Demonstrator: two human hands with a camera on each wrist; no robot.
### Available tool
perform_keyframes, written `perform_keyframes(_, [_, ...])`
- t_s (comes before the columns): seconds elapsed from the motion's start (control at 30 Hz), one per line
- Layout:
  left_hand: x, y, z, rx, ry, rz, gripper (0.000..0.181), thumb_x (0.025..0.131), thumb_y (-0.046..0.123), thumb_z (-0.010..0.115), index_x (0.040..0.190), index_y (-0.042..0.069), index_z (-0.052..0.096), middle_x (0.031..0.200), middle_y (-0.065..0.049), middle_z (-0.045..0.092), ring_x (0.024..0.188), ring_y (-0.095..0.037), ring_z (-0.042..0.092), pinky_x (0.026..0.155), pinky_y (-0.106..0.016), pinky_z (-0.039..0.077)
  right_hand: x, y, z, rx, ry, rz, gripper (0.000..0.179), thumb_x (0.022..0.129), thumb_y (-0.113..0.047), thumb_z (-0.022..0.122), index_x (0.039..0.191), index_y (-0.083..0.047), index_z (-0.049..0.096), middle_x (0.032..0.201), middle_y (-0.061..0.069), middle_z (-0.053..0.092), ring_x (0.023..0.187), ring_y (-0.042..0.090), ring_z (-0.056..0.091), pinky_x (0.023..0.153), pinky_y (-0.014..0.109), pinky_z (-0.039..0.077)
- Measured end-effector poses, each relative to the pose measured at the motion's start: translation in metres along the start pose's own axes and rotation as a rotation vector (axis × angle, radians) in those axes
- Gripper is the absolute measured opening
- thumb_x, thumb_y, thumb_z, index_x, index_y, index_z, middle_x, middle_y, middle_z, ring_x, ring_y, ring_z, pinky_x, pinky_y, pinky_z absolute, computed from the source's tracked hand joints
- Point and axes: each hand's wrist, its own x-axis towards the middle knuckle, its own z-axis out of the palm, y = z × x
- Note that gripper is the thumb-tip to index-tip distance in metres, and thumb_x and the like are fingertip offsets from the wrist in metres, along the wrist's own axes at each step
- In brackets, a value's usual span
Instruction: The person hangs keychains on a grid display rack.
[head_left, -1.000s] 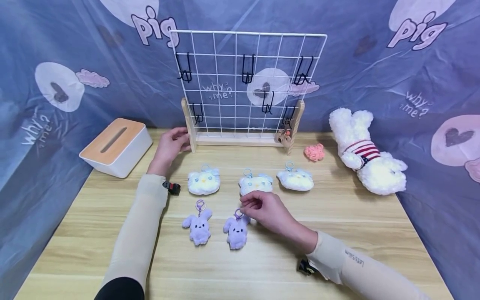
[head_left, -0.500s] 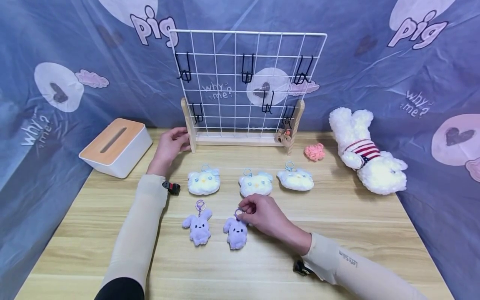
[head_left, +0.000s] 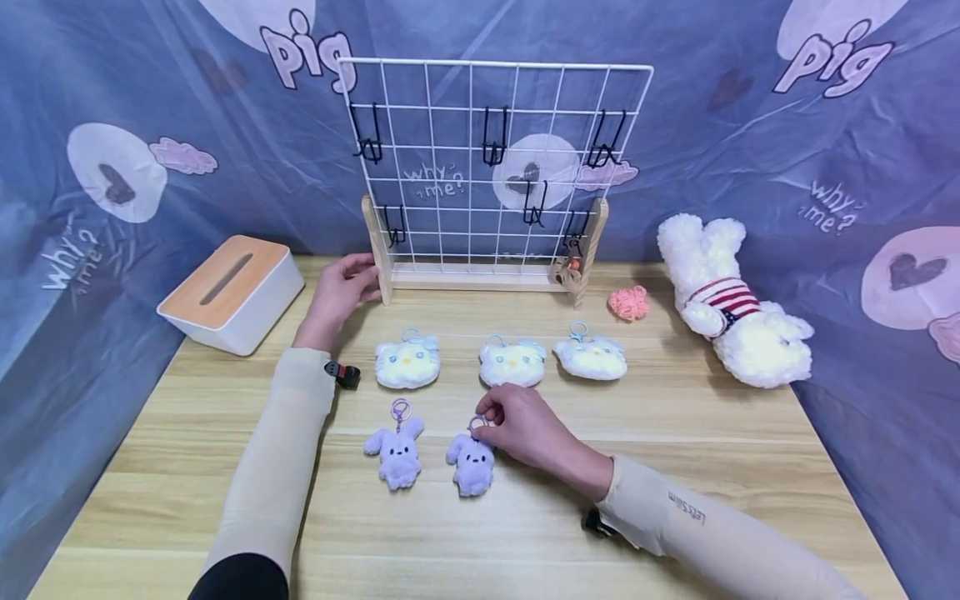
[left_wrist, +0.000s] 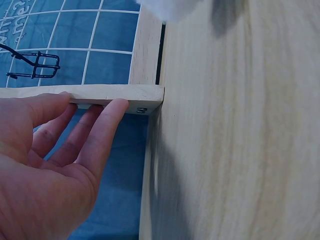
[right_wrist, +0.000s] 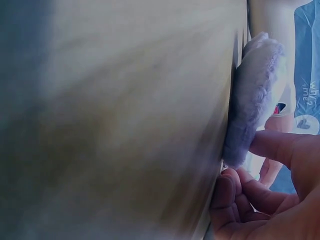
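In the head view my left hand (head_left: 341,296) holds the left wooden post of a white wire grid rack (head_left: 386,250). The left wrist view shows thumb and fingertips against that wooden post (left_wrist: 145,95). My right hand (head_left: 528,429) pinches the ring of a purple plush bunny keychain (head_left: 472,467), which lies on the table. In the right wrist view, the thumb touches the plush keychain (right_wrist: 255,95) and curled fingers sit at its ring end, partly hiding the ring. A matching purple bunny keychain (head_left: 399,458) lies to its left.
Three white plush cat-face keychains (head_left: 407,362) lie in a row behind the bunnies. Several black hooks (head_left: 493,150) hang on the grid, with a small brown charm (head_left: 566,271) at lower right. A tissue box (head_left: 232,296), pink yarn piece (head_left: 628,303) and white plush toy (head_left: 731,304) stand around.
My right hand has moved slightly left and down onto the right bunny's ring, and its fingers have closed there. My left hand stays at the rack post.
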Motion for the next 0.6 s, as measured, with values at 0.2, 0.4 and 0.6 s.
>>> perform_keyframes(0.2, [-0.0007,0.0011,0.0000,-0.006,-0.003,0.001,0.044,0.116,0.011,0.062,0.158,0.000,0.059,0.145,-0.025,0.063,0.112,-0.018,0.073,0.108,-0.033,0.070,0.0077,0.0146,0.0100,-0.070,-0.002,0.023,0.023,0.085,-0.034,0.096,0.095,-0.024,0.077,0.086,-0.013,0.068,0.078,0.003,0.062,0.068,0.019,0.055])
perform_keyframes(0.4, [0.0001,0.0005,0.0008,-0.010,-0.002,0.005,0.043,0.115,0.010,0.062,0.157,-0.001,0.060,0.144,-0.025,0.064,0.113,-0.019,0.074,0.105,-0.032,0.071,0.0088,0.0137,0.0099,-0.093,-0.016,0.041,0.018,0.087,-0.031,0.094,0.093,-0.026,0.077,0.084,-0.015,0.067,0.077,0.002,0.062,0.068,0.018,0.056])
perform_keyframes(0.6, [0.0014,-0.0013,0.0005,-0.011,0.001,-0.003,0.043,0.116,0.010,0.062,0.157,-0.001,0.060,0.140,-0.022,0.065,0.113,-0.019,0.074,0.104,-0.031,0.071,0.0077,0.0147,0.0111,-0.114,-0.014,0.014,0.020,0.085,-0.028,0.094,0.092,-0.025,0.076,0.085,-0.012,0.067,0.078,0.003,0.060,0.069,0.019,0.055])
